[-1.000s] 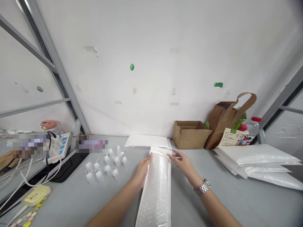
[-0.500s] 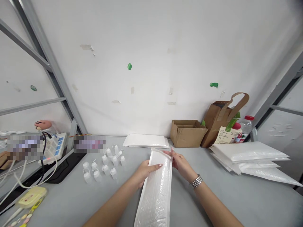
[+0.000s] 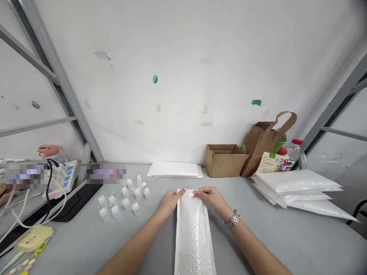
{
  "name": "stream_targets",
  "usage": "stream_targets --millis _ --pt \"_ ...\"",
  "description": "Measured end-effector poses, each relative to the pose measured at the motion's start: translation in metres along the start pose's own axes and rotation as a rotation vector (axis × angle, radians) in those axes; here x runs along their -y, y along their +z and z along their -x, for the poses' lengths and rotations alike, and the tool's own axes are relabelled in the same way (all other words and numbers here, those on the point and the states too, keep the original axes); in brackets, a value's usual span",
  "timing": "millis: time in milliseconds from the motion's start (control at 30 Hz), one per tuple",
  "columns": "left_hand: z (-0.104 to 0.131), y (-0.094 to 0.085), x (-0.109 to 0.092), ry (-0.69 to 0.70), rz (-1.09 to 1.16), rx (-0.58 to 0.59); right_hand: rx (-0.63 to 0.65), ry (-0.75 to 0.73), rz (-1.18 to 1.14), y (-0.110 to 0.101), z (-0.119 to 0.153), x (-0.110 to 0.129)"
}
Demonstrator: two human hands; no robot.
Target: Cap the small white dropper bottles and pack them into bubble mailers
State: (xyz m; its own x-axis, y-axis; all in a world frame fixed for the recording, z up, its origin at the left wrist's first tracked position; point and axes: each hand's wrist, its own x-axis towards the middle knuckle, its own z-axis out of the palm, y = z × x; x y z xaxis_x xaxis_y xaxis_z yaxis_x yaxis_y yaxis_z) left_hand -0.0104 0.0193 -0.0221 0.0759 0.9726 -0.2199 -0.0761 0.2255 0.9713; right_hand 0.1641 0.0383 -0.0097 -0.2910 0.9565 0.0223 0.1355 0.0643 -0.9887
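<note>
A long white bubble mailer (image 3: pixel 193 233) lies lengthwise in front of me, its far end between both hands. My left hand (image 3: pixel 169 201) grips the far left corner, thumb on top and fingers hidden behind the edge. At the far right corner, my right hand (image 3: pixel 211 198) pinches the mailer's edge between thumb and fingers; a metal watch (image 3: pixel 233 219) is on that wrist. Several small white squeeze bottles (image 3: pixel 126 204) stand to the left of my left hand.
More white mailers (image 3: pixel 174 170) lie by the wall, and a stack of filled-looking mailers (image 3: pixel 298 181) sits at right. An open cardboard box (image 3: pixel 226 162) and a brown paper bag (image 3: pixel 256 147) stand at the back. A power strip (image 3: pixel 64 177) with cables is at left.
My right hand has moved onto the mailer's far edge, and my left hand has shifted up to its far left corner. The mailer now lies straighter and its end is nearer me.
</note>
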Motion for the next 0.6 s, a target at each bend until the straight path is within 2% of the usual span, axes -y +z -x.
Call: stream_targets --millis 100,233,333,400,433,500,600 --pt "0.0 -0.001 0.0 0.029 -0.029 -0.021 -0.052 0.075 -0.111 0.004 0.002 -0.001" --pt "0.001 0.002 0.0 0.049 -0.023 -0.021 0.005 0.2 -0.234 0.006 0.002 -0.007" --pt "0.001 0.003 0.0 0.06 -0.019 -0.025 0.046 0.231 -0.273 0.005 0.0 -0.007" --pt "0.0 0.003 0.0 0.064 -0.012 -0.03 0.025 0.235 -0.263 0.001 0.001 0.001" --pt "-0.001 0.003 0.0 0.055 0.009 -0.032 -0.023 0.2 -0.235 -0.002 0.004 0.007" --pt "-0.002 0.003 -0.001 0.009 0.089 -0.029 -0.233 0.028 -0.11 -0.013 0.016 0.024" --pt "-0.003 0.001 -0.004 -0.034 0.207 -0.034 -0.787 -0.401 0.174 -0.031 0.048 0.054"
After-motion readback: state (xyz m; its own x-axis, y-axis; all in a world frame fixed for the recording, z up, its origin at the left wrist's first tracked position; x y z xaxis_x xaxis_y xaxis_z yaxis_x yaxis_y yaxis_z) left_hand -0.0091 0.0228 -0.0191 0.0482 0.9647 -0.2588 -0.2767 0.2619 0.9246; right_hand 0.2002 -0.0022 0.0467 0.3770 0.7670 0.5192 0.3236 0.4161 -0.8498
